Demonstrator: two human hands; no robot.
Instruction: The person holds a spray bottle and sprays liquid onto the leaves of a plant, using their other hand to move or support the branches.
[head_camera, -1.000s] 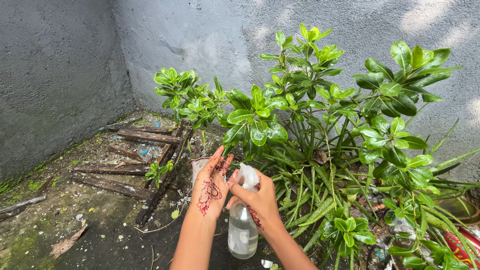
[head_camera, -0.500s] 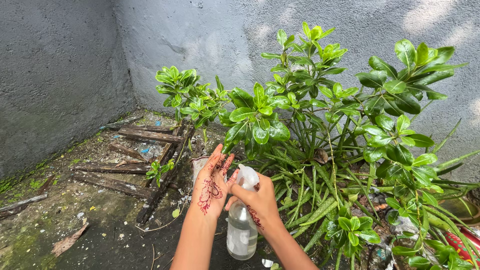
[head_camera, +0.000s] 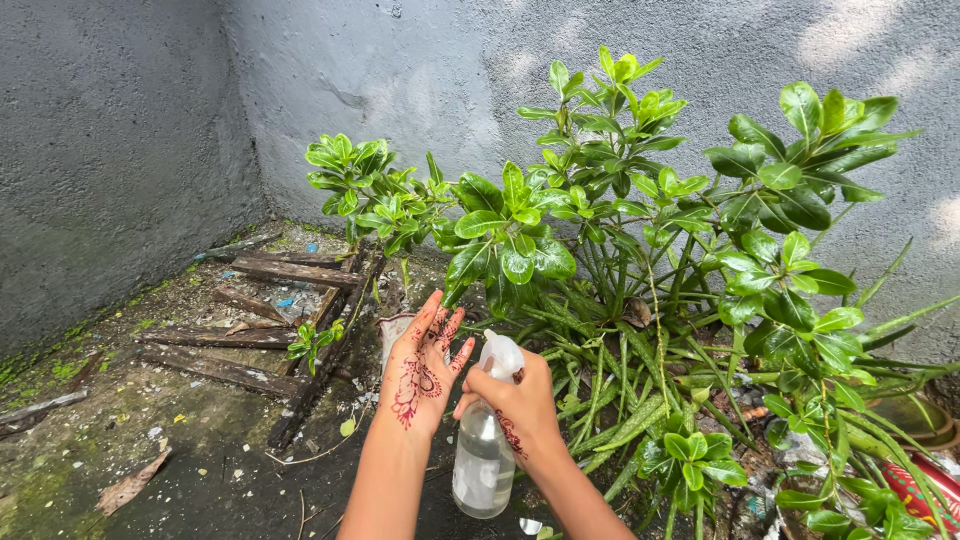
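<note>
- Right hand (head_camera: 515, 405) gripped the clear spray bottle (head_camera: 484, 455) by its white head.
- Left hand (head_camera: 422, 370) spread wide, just left of the nozzle.
- Leafy shrub (head_camera: 640, 230) stood beyond, right.

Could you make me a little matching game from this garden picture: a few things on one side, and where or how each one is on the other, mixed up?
Things:
1. spray bottle
2. left hand
3. wooden planks
4. dry leaf

Places or states:
A. lying on the ground at the lower left, apart from the plants
B. gripped around the neck by the right hand
C. open, fingers spread, held in front of the nozzle
D. lying weathered on the ground near the corner of the grey wall

Pairs: 1-B, 2-C, 3-D, 4-A
</note>
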